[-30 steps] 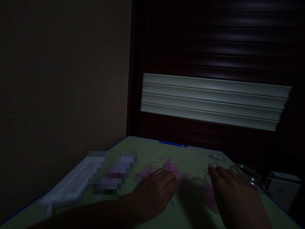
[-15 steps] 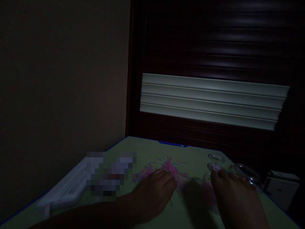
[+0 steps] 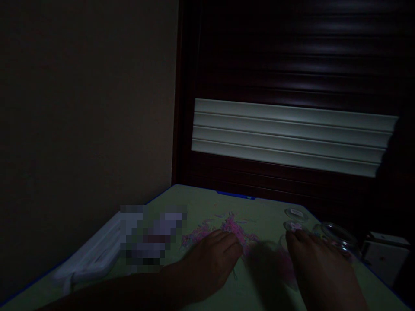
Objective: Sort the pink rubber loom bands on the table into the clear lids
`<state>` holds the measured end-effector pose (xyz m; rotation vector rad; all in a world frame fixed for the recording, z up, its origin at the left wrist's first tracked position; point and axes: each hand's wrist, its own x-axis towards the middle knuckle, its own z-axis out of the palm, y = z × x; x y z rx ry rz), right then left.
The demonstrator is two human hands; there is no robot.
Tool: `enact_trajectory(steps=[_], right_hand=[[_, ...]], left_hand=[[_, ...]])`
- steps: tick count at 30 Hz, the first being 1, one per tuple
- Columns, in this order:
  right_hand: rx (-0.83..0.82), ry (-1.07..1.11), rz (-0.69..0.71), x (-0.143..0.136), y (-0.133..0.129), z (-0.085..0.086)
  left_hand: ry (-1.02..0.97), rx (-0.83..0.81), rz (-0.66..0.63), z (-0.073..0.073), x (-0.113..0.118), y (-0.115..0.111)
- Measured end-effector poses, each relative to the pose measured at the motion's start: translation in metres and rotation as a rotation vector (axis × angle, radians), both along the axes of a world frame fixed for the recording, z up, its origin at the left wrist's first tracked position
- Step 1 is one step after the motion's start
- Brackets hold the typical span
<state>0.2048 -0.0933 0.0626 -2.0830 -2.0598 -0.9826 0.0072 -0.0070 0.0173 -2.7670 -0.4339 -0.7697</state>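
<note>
A loose pile of small, thin bands, mostly pink with some pastel blue, is spread over the table. My left hand rests palm down at the near side of this pile, fingers bent and together; its fingertips and whatever they pinch are hidden. Farther right, my right hand curls over a clear plastic container with pink contents. Its fingertips are out of sight behind the hand. Just beyond those fingers sits a small clear dish with pale pieces in it.
A round clear lid with a label lies at the right back. Near it stands a clear round container. A white device and a blurred-out item lie left. Beyond the table's right edge is a white box-like object.
The view has shifted very slightly. Both hands keep nearly the same place and shape, and the pile looks much the same.
</note>
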Motion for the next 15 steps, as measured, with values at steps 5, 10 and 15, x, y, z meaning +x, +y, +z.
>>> enact_trajectory(steps=[5,10,15], right_hand=[[-0.014,0.021,0.176,-0.008,0.002,-0.003],[-0.104,0.176,0.424,-0.025,0.005,-0.010],[-0.205,0.314,0.428,-0.027,0.009,-0.015]], left_hand=[[0.006,-0.052,0.018,-0.002,0.000,0.001],[0.033,-0.115,0.035,-0.002,-0.001,0.001],[0.123,-0.156,0.024,-0.003,-0.003,0.002]])
